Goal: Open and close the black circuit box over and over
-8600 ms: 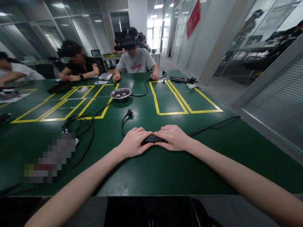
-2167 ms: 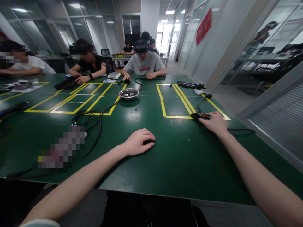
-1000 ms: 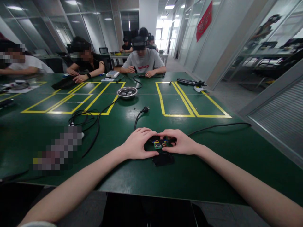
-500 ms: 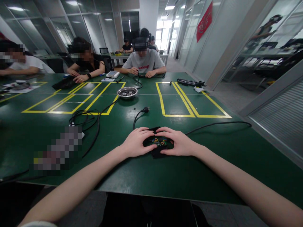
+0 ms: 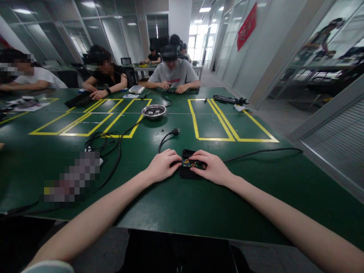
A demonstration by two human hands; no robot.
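A small green circuit board (image 5: 187, 164) with ring-shaped copper coils lies between my hands, over an opened black plastic casing (image 5: 188, 174). My left hand (image 5: 162, 166) is closed, its thumb and fingertips pinching at the board's left end. The exact contact there is partly hidden. Around the board's right part, my right hand (image 5: 214, 167) curls with fingers at the far edge and thumb at the near edge. A black cord with a plug (image 5: 175, 132) runs behind my left hand, and another black cable (image 5: 261, 151) leads off to the right from my right hand.
Beyond my hands stands a metal bowl (image 5: 154, 111) with small metal parts. Coiled black cable (image 5: 101, 142) and a blurred-out object (image 5: 72, 176) lie on the left. Yellow tape (image 5: 214, 139) marks the green table. A black folded tool-like item (image 5: 230, 99) sits far right; people work opposite.
My left hand has drawn back leftward from over the board to its left end. More of the black casing now shows. The board sits slightly farther from me.
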